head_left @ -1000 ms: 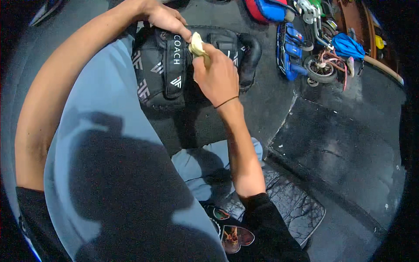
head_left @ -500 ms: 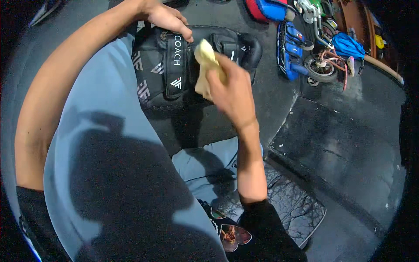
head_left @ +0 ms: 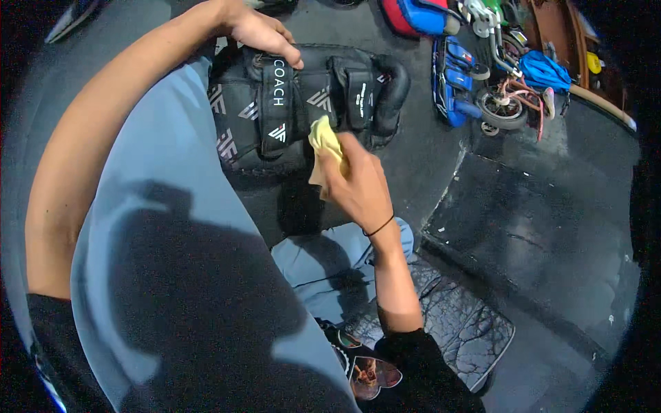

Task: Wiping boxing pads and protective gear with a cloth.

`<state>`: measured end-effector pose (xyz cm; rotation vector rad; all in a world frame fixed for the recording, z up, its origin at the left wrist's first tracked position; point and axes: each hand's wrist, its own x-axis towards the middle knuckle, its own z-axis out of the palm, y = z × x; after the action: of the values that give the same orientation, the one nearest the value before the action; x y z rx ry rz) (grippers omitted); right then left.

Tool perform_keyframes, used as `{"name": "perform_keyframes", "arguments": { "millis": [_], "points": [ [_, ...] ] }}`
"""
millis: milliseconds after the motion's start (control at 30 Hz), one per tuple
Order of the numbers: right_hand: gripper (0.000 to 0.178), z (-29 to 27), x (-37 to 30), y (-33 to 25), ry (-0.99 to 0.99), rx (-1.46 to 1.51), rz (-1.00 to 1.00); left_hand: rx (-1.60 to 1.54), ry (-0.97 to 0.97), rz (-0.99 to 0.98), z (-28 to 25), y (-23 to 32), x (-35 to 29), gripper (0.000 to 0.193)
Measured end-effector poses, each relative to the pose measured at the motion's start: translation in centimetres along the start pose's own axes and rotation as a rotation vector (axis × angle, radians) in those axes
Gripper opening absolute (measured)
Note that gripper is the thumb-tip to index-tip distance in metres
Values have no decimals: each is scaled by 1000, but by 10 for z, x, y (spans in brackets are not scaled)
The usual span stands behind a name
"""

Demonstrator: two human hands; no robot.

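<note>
Head view: I see right hand (head_left: 359, 180) pinching yellow cloth (head_left: 325, 141), likely light, limp; best held bunched. Left hand (head_left: 261, 33) on black pad (head_left: 315, 86), probably stiff; can't tell grip.

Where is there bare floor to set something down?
Widest free patch: dark floor between the small pink bicycle and the grey veined cushion. A narrower strip separates the black strapped pad from the blue strapped pad. It's crowded around the bicycle.

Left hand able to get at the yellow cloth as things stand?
Likely yes: nothing but the black pad shows between the left hand and the yellow cloth, though the right hand grips the cloth and hides part.
</note>
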<state>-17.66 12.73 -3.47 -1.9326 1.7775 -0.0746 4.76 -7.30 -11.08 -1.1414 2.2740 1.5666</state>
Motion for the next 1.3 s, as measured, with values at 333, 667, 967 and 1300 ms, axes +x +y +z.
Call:
{"name": "perform_keyframes", "arguments": {
  "millis": [333,667,967,1300],
  "points": [
    [31,-7,91,-18,272,-62,-37,-98,-174,-60,-12,13,-19,94],
    [24,13,18,1,120,-79,79,-40,-110,4,-8,11,-5,90],
    [17,22,75,-13,335,-256,-251,6,-29,45,-2,-4,3,84],
    [20,10,81,-4,240,-246,-241,-22,-149,-87,-16,16,-8,101]
  ]
}}
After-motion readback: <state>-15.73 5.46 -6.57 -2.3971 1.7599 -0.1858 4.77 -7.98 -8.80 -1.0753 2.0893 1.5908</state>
